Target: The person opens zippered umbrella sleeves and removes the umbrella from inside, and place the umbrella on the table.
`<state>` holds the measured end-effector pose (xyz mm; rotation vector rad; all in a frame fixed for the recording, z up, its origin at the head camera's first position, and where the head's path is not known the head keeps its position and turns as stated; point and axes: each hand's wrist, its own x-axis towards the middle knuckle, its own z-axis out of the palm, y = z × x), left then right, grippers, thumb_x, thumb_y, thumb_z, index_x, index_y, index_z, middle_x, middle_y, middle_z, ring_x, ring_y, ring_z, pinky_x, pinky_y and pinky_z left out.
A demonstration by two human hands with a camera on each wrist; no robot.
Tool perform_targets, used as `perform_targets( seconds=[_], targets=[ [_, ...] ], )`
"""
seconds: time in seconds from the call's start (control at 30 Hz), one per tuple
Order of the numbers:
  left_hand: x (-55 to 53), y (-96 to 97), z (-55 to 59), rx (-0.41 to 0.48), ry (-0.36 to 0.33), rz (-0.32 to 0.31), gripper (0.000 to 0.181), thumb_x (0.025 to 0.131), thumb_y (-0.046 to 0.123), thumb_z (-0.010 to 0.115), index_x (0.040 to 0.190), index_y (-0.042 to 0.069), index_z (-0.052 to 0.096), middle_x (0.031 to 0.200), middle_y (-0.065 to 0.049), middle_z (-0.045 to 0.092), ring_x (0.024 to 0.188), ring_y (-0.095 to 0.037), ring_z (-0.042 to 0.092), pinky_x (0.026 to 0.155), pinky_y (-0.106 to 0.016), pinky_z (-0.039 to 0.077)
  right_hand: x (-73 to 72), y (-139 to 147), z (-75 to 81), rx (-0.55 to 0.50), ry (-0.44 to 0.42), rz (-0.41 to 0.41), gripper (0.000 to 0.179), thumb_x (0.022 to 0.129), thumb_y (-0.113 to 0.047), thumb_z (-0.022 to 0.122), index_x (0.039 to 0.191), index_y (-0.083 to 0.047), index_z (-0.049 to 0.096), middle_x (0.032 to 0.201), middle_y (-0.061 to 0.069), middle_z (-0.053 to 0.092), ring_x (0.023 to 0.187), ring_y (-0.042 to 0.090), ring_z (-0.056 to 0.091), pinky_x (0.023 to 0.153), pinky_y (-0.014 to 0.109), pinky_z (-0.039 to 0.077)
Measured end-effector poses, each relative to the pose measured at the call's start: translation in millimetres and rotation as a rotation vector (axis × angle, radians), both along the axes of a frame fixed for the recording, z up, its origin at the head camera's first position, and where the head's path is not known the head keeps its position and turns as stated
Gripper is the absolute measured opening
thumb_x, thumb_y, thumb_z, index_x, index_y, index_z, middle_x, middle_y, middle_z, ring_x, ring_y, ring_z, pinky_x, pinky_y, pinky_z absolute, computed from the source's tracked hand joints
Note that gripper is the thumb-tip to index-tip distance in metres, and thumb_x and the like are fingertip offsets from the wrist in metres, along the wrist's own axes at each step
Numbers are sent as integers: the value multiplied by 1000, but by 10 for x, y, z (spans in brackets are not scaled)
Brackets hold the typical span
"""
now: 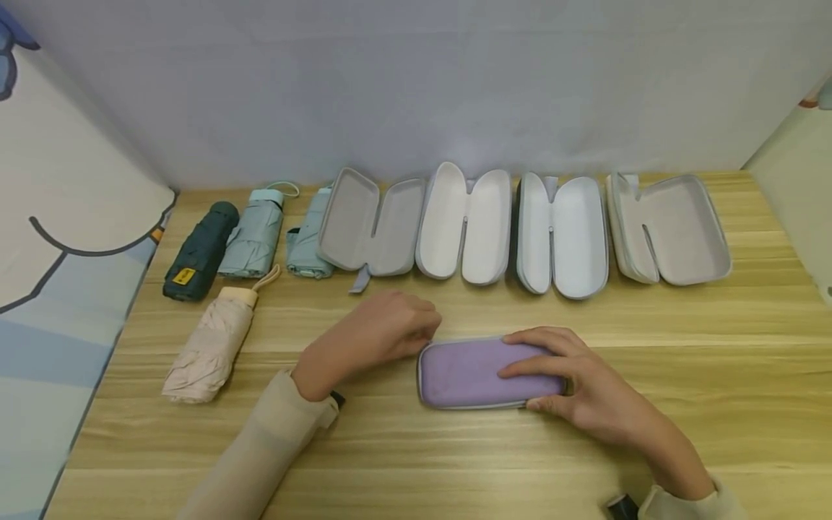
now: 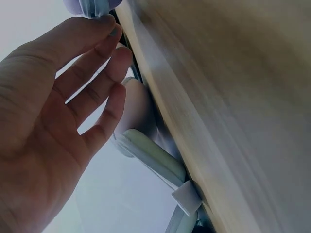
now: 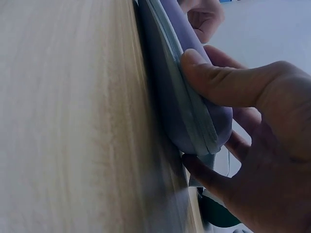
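A closed purple zip case point(image 1: 474, 375) lies lengthwise on the wooden table, its grey zipper point(image 3: 187, 92) running round the side. My right hand point(image 1: 588, 386) grips the case's right end, with the thumb on the near edge and the fingers spread over the top and far side. At the far left corner is my left hand point(image 1: 399, 328). Its thumb and index fingertip pinch at the zipper end point(image 2: 95, 7) of the case, while the other fingers bend loosely below. The zipper pull itself is hidden by the fingertips.
Behind the hands stands a row of open cases: a grey one point(image 1: 398, 224), two white-lined ones point(image 1: 487, 224) point(image 1: 581, 235) and a wider one point(image 1: 685, 231). Folded umbrellas lie at left: dark green point(image 1: 200, 249), pale blue point(image 1: 253, 235), another pale blue point(image 1: 308, 249) and cream point(image 1: 211, 347).
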<state>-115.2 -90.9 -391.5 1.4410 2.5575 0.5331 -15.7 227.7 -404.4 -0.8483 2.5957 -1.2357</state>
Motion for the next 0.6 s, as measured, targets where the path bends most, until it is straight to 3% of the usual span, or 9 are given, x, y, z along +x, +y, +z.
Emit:
perform_targets(
  seconds=[0.23, 0.4, 0.5, 0.6],
  targets=[
    [-132, 97, 2, -5, -151, -25, 25, 90, 9, 77, 78, 20, 58, 71, 10, 52, 67, -4, 48, 60, -21, 39, -3, -9, 10, -11, 6, 3, 58, 76, -9, 91, 123, -38, 75, 149, -7, 58, 144, 12, 42, 118, 12, 23],
    [-198, 198, 17, -37, -173, -59, 23, 91, 9, 75, 79, 21, 59, 71, 10, 53, 67, -4, 50, 62, -22, 41, 26, -51, 49, -1, 136, 16, 57, 73, -7, 90, 121, -32, 76, 146, 0, 61, 140, 18, 47, 119, 12, 22],
    [-238, 277, 26, -67, -183, -80, 21, 92, 10, 73, 80, 22, 61, 72, 11, 54, 69, -5, 52, 63, -23, 42, 59, -79, 86, 75, 228, 2, 58, 70, -8, 92, 119, -33, 76, 144, 1, 63, 136, 24, 51, 118, 27, 34],
    [-276, 352, 33, -87, -202, -108, 21, 93, 9, 72, 79, 21, 61, 73, 10, 57, 69, -6, 53, 64, -24, 44, 84, -110, 118, 160, 279, -21, 59, 67, -9, 94, 117, -36, 77, 144, -1, 65, 132, 27, 54, 107, 47, 46]
  ],
)
